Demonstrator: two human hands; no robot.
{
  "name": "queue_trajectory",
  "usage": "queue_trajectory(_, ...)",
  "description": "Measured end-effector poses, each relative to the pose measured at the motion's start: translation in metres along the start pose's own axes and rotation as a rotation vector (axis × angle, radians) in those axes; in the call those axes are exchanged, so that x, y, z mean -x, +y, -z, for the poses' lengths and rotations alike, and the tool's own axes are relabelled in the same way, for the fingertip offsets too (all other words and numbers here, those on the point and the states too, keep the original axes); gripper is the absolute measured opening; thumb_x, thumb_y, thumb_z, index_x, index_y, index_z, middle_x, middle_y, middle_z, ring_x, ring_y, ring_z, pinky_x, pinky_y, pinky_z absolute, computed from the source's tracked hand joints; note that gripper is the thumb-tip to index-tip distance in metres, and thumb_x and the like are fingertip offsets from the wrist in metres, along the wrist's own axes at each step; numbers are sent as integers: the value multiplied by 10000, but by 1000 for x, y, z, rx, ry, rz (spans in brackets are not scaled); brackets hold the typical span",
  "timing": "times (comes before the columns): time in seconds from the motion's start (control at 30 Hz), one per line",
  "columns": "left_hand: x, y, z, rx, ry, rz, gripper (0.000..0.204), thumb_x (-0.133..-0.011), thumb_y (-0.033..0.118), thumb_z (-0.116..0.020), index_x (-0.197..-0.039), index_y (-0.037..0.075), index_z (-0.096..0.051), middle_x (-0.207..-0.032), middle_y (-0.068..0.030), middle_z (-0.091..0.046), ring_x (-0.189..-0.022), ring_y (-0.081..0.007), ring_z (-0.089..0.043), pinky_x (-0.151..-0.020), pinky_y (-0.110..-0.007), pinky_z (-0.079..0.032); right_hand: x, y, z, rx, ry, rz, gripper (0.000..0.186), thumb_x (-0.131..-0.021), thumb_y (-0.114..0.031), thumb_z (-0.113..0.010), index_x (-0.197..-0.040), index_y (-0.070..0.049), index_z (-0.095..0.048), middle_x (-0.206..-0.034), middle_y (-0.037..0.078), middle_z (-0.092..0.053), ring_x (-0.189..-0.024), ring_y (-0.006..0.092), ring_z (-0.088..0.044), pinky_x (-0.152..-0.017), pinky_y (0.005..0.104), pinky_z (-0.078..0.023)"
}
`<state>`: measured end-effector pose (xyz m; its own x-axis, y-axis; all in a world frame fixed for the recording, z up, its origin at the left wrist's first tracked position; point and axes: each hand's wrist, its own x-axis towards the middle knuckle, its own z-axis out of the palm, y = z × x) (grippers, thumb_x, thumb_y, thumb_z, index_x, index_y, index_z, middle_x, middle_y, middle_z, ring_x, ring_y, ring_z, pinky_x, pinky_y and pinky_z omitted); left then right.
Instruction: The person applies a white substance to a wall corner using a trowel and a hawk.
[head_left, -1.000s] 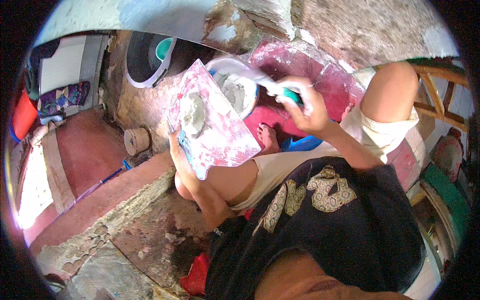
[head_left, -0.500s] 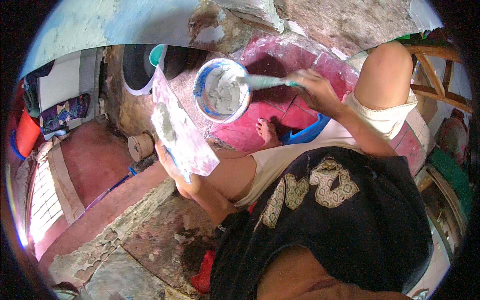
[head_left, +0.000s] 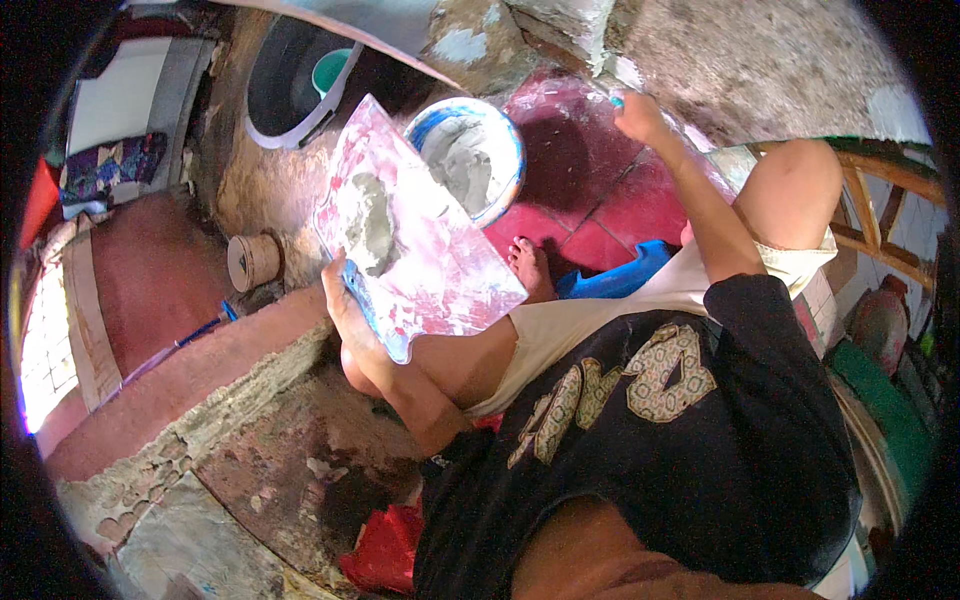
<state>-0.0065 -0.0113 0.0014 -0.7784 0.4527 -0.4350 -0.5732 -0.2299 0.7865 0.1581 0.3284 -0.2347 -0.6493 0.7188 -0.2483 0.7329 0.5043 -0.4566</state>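
My left hand point(head_left: 352, 312) is closed on the blue edge of a flat, pink-and-white smeared board point(head_left: 440, 275), tilted over my thigh. A mound of grey-white putty point(head_left: 369, 222) lies on the board. Just behind it stands a round bucket point(head_left: 518, 160) with a blue-streaked rim, holding more putty point(head_left: 460, 165); the board covers part of it. Up by the rough wall, my right hand point(head_left: 645, 122) is closed round a teal-handled putty knife point(head_left: 617, 102). Only a bit of its handle shows; the blade cannot be made out.
A low, peeling wall point(head_left: 740, 70) juts in at the top right. A dark tub point(head_left: 285, 90) with a green bowl point(head_left: 332, 70) sits at the back left. A blue plastic piece point(head_left: 625, 272) lies by my foot on red tiles point(head_left: 600, 225). A small round container point(head_left: 253, 262) stands at left.
My right hand has lifted the putty knife out of the bucket and moved it up and right to the wall. The board has turned flatter to view and shifted right, nearer the bucket.
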Motion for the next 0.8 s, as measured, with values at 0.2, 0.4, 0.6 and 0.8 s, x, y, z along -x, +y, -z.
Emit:
queue_trajectory(0.2,6,2,-15,139,76,40,335,-785,200,-499,-1035,-23,-498,-996,-107,-549,-884,-217,-523,-806,-326,-407,-31,2,5,41,60,39,224,-698,-155,-514,-826,19,-575,-805,255,-569,-794,396,-553,-734,445,-431)
queue_trajectory(0.4,4,1,-15,131,158,5,348,-788,200,-503,-1045,-33,-490,-1003,-115,-547,-892,-216,-520,-819,-319,-391,-39,0,29,126,22,47,224,-716,-168,-510,-830,11,-582,-795,253,-569,-786,395,-554,-730,445,-430)
queue_trajectory(0.6,6,0,-18,153,230,17,370,-785,206,-517,-1063,-34,-480,-1009,-116,-545,-912,-217,-513,-834,-318,-377,-22,-5,34,106,86,126,239,-716,-164,-506,-872,2,-577,-772,252,-565,-754,395,-553,-706,452,-427)
queue_trajectory(0.8,9,1,-30,33,209,-19,371,-786,214,-517,-1070,-23,-478,-1016,-109,-543,-910,-216,-514,-836,-322,-375,-32,1,8,109,101,120,235,-722,-159,-492,-899,-29,-576,-767,243,-564,-741,397,-549,-679,453,-426)
